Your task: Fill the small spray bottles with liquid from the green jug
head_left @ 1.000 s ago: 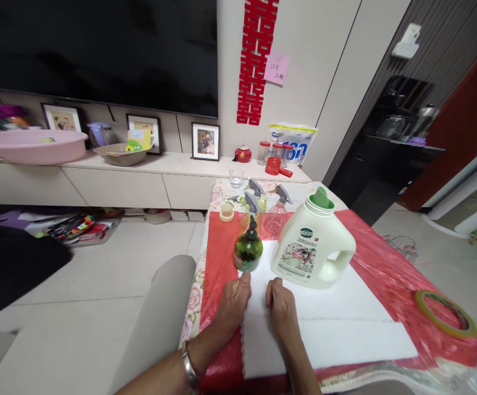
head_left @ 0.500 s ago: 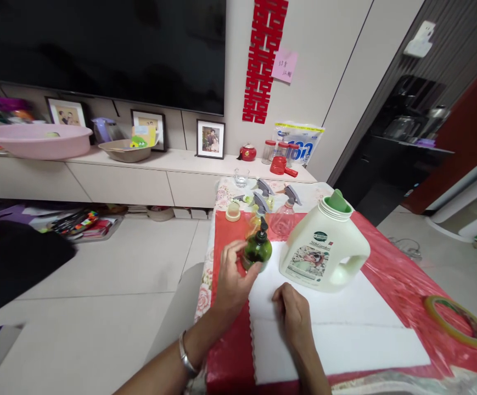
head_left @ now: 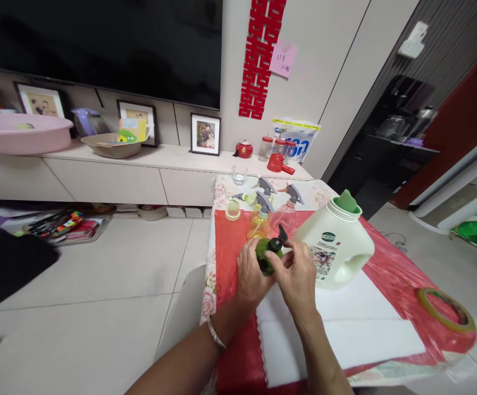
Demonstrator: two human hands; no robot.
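Note:
My left hand (head_left: 250, 273) is wrapped round a small green pump bottle (head_left: 268, 253), lifted and tilted toward the right over the table. My right hand (head_left: 296, 274) closes on the same bottle near its black pump head (head_left: 280, 239). Just right of my hands stands a big white detergent jug (head_left: 337, 246) with a green spout. A white cloth (head_left: 337, 334) lies on the red table cover (head_left: 230, 241) under my forearms.
Beyond the hands stand three spray bottles (head_left: 263, 215), a small yellow-lidded jar (head_left: 233, 210) and a glass (head_left: 239, 175). A roll of tape (head_left: 446, 309) lies at the table's right edge. A low cabinet with photo frames, a pink basin (head_left: 16, 133) and jars lines the wall.
My left hand went from resting on the cloth to gripping the green bottle and lifting it. My right hand left the cloth and joined it on the bottle, which now tilts.

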